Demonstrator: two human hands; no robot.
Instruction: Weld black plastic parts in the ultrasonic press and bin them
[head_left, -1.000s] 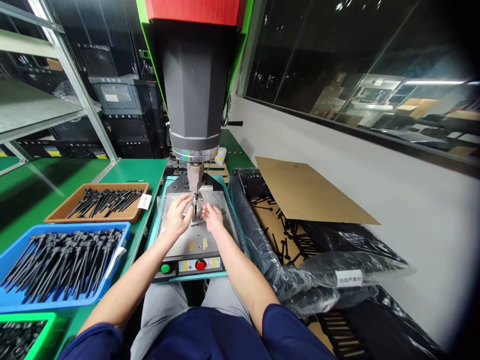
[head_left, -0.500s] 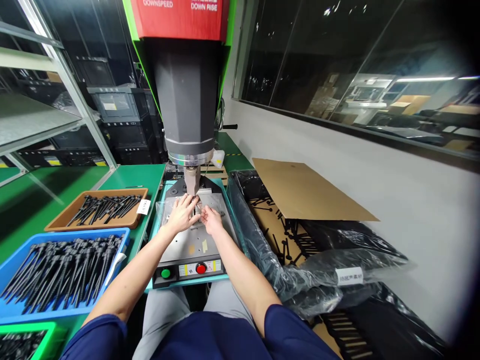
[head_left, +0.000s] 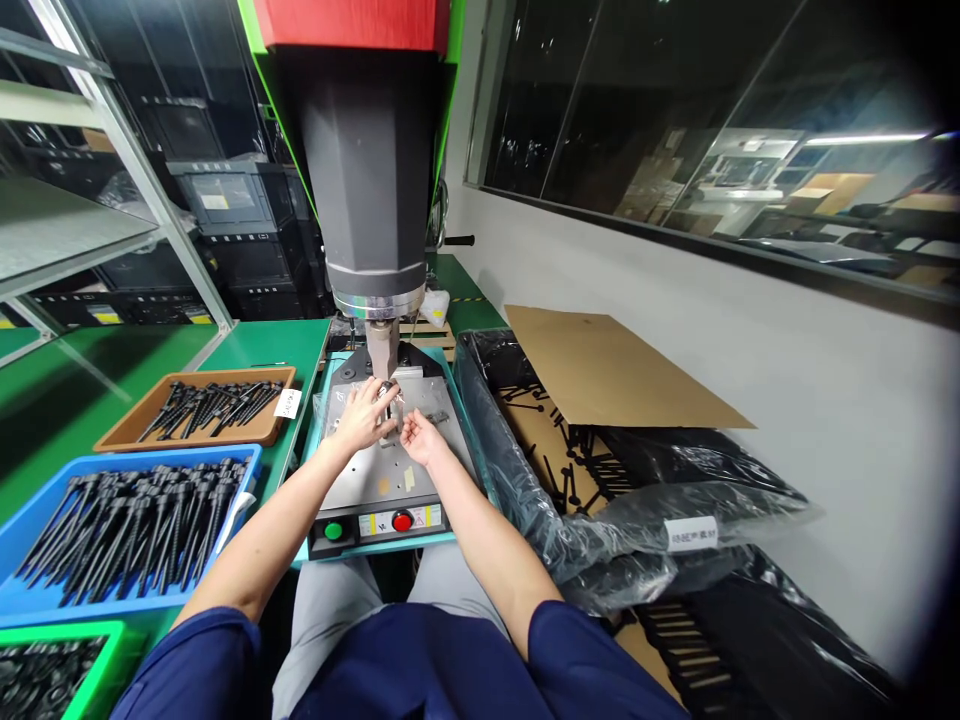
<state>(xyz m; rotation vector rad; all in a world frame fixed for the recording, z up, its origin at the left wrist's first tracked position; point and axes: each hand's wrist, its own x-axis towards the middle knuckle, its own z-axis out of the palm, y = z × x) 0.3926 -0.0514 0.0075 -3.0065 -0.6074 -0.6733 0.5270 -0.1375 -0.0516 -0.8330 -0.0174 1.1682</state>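
Note:
Below the welding-type press head, my left hand reaches over a clear fixture on the metal plate. Its bent fingers and thumb are round a small dark part at the fixture, mostly hidden by the fingers. My right hand is just right of the fixture, palm partly up, with its fingers curled together. What it holds, if anything, is too small to tell. The grey base plate carries a green button and a red button at its front.
Left stand an orange tray and a blue tray of black ribbed stems with heads, and a green bin. Right, a plastic-lined box holds similar black pieces, partly under a cardboard sheet. A shelf frame rises at left.
The view has tilted slightly, so the machine and trays sit a little higher. My right hand has come slightly away from my left hand; both stay at the fixture.

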